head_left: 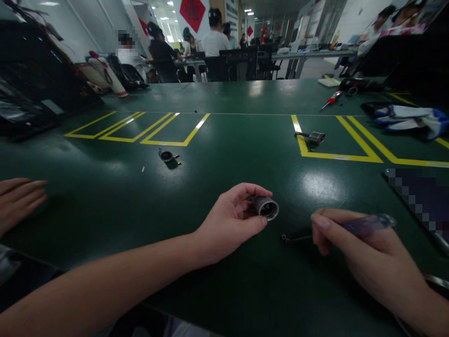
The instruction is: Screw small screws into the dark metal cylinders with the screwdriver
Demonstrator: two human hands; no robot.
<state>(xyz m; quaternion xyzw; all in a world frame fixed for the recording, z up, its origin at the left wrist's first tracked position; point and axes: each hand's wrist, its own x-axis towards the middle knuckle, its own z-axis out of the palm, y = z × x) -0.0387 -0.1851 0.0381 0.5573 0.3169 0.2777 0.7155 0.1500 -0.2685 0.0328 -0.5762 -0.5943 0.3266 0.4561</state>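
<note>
My left hand [235, 217] holds a short grey metal cylinder [266, 208] between thumb and fingers, its open end facing right and toward me. To the right, my right hand [358, 248] is closed around the translucent handle of a screwdriver [368, 224]. The tool's thin shaft points left. Near its tip a small metal ring-shaped part [284, 238] lies on the green table [224, 168], to the lower right of the cylinder; whether the shaft touches it I cannot tell.
Another metal cylinder [166, 155] with small parts lies left of centre. A metal part [316, 137] rests by yellow tape. Farther right are a red screwdriver [335, 98], gloves [410, 119] and a dark tablet-like object [419, 199]. Another person's hand [21, 201] rests at the left edge.
</note>
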